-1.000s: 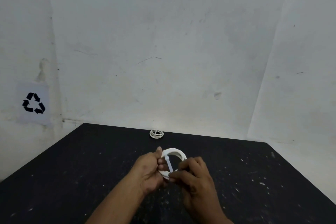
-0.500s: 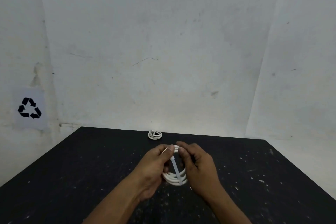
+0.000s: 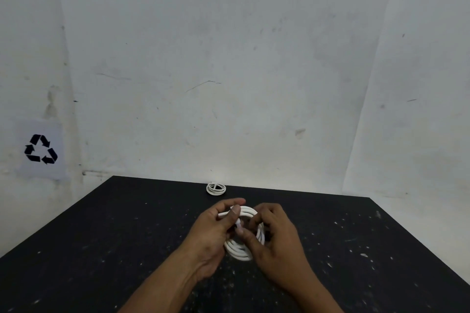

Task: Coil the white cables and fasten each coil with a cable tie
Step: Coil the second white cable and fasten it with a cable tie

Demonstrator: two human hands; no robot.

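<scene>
A coil of white cable (image 3: 241,249) is held above the black table (image 3: 101,236) between both hands. My left hand (image 3: 213,231) grips the coil's left side with thumb and fingers pinched at its top. My right hand (image 3: 277,239) closes on the coil's right side, its fingertips at a white cable tie (image 3: 239,226) that crosses the coil's middle. The tie is mostly hidden by fingers. A second white coil (image 3: 216,188), tied across its middle, lies flat at the table's far edge.
The black speckled table ends at a white wall (image 3: 229,84) straight ahead. Its right edge runs diagonally toward the near right. A recycling symbol (image 3: 40,149) is on the wall at the left.
My right hand has slid down from the coil's top onto its right side and pinches at the tie. The coil has tilted and sits lower between my hands.
</scene>
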